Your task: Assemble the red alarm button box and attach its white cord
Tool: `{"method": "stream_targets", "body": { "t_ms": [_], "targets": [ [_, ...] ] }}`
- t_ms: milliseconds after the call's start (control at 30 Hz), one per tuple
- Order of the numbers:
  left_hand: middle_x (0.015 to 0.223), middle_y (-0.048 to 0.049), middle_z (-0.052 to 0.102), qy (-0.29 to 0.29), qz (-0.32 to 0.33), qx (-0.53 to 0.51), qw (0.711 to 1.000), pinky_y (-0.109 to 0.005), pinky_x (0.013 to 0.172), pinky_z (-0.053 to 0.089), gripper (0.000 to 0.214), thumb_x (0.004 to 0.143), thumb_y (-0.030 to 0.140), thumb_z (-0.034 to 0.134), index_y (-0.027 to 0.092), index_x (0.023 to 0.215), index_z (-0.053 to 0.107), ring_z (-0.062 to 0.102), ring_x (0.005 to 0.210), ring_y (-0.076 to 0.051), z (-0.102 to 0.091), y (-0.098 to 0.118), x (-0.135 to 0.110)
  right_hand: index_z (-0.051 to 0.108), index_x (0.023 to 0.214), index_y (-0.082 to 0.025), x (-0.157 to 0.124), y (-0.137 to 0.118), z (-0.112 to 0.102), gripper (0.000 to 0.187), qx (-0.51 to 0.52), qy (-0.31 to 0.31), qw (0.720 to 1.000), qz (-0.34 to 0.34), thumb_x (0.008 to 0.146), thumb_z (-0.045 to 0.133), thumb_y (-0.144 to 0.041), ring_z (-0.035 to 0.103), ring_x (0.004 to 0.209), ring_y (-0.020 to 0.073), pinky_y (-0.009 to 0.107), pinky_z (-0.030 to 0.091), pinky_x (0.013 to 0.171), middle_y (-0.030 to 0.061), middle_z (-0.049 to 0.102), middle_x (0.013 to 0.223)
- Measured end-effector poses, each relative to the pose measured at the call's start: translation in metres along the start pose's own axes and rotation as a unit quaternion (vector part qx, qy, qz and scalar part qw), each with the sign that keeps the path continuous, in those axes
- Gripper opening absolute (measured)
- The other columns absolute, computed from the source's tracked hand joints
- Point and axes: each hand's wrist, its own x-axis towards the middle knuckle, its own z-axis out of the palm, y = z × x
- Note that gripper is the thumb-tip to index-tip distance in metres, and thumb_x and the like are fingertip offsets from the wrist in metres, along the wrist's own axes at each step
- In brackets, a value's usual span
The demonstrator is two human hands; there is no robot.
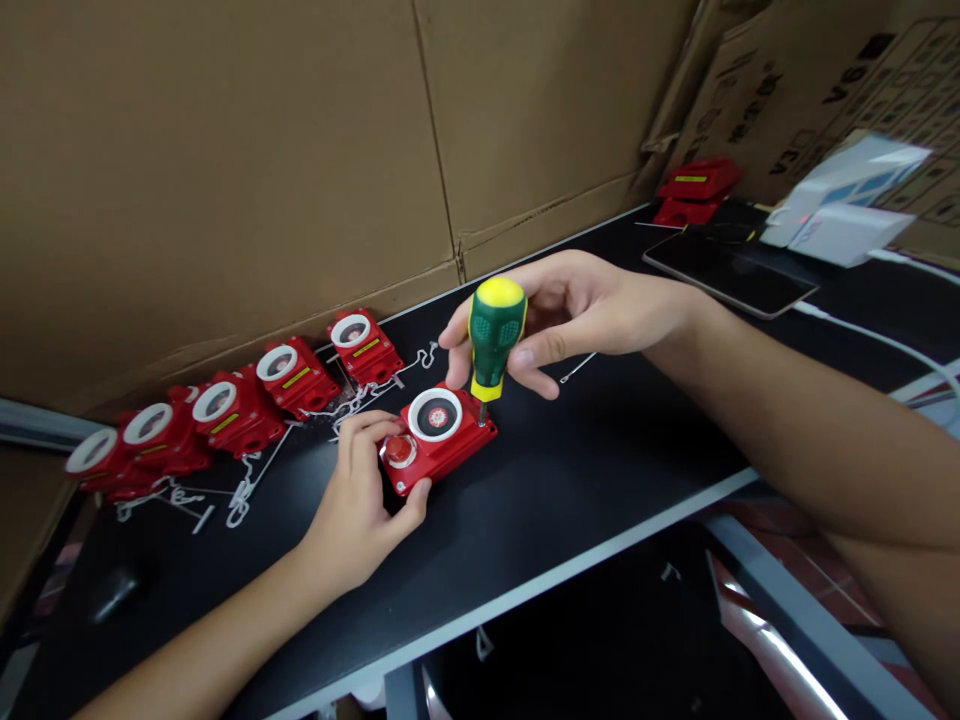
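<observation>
On the black table lies a red alarm box (450,450) with a white-ringed round speaker and a small red dome lamp. My left hand (360,500) grips its near left end, thumb at the front edge and fingers over the far side by the lamp. A stubby screwdriver (496,335) with a green and yellow handle stands upright over the box's right corner, its tip at a screw there. The fingers and thumb of my right hand (570,320) are closed around the handle.
Several similar red alarm boxes (296,375) with white cords line the cardboard wall (300,150) at left. A phone (731,268), white plugs with cables (840,235) and more red housings (694,190) lie at right. A dark mouse-like object (116,595) sits front left.
</observation>
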Motion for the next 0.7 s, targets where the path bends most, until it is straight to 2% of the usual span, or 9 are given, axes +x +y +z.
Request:
{"method": "stream_targets", "body": {
  "t_ms": [133, 233, 367, 500, 700],
  "targets": [
    [0.132, -0.0147, 0.050, -0.002, 0.000, 0.003, 1.000, -0.049, 0.102, 0.061, 0.039, 0.104, 0.031, 0.062, 0.023, 0.135, 0.040, 0.061, 0.121, -0.030, 0.000, 0.000, 0.001, 0.058, 0.146, 0.003, 0.001, -0.002, 0.002, 0.048, -0.014, 0.016, 1.000, 0.016, 0.104, 0.067, -0.019, 0.065, 0.072, -0.0033, 0.009, 0.058, 0.073, 0.0210, 0.073, 0.129],
    [0.132, -0.0146, 0.050, -0.002, 0.001, 0.004, 1.000, -0.051, 0.101, 0.062, 0.039, 0.104, 0.031, 0.062, 0.024, 0.135, 0.039, 0.061, 0.121, -0.030, 0.000, 0.000, 0.001, 0.061, 0.136, 0.004, 0.002, -0.003, 0.004, 0.046, -0.010, 0.043, 0.998, 0.036, 0.100, 0.073, -0.022, 0.067, 0.074, -0.0012, 0.009, 0.058, 0.069, 0.0183, 0.075, 0.123],
    [0.132, -0.0144, 0.050, -0.006, -0.003, 0.007, 1.000, -0.054, 0.101, 0.061, 0.041, 0.104, 0.031, 0.062, 0.025, 0.136, 0.038, 0.061, 0.121, -0.031, -0.001, 0.000, 0.002, 0.062, 0.118, 0.001, 0.004, -0.001, 0.008, 0.040, -0.003, 0.071, 0.996, 0.056, 0.094, 0.081, -0.024, 0.068, 0.075, 0.0006, 0.010, 0.058, 0.066, 0.0125, 0.076, 0.112],
    [0.133, -0.0145, 0.050, -0.009, -0.003, 0.006, 1.000, -0.054, 0.102, 0.061, 0.041, 0.104, 0.031, 0.063, 0.025, 0.136, 0.038, 0.061, 0.120, -0.031, -0.001, 0.000, 0.002, 0.063, 0.111, -0.003, 0.007, 0.003, 0.010, 0.046, -0.004, 0.097, 0.993, 0.062, 0.084, 0.091, -0.029, 0.066, 0.074, 0.0011, 0.011, 0.055, 0.063, 0.0084, 0.075, 0.107],
    [0.132, -0.0147, 0.050, -0.002, 0.003, 0.003, 1.000, -0.052, 0.102, 0.061, 0.040, 0.103, 0.030, 0.063, 0.024, 0.136, 0.040, 0.061, 0.120, -0.031, -0.002, 0.001, 0.002, 0.062, 0.098, -0.006, 0.011, 0.012, 0.014, 0.053, -0.054, 0.150, 0.987, 0.027, 0.071, 0.100, -0.030, 0.065, 0.080, 0.0012, 0.012, 0.054, 0.073, -0.0005, 0.066, 0.094]
  ]
}}
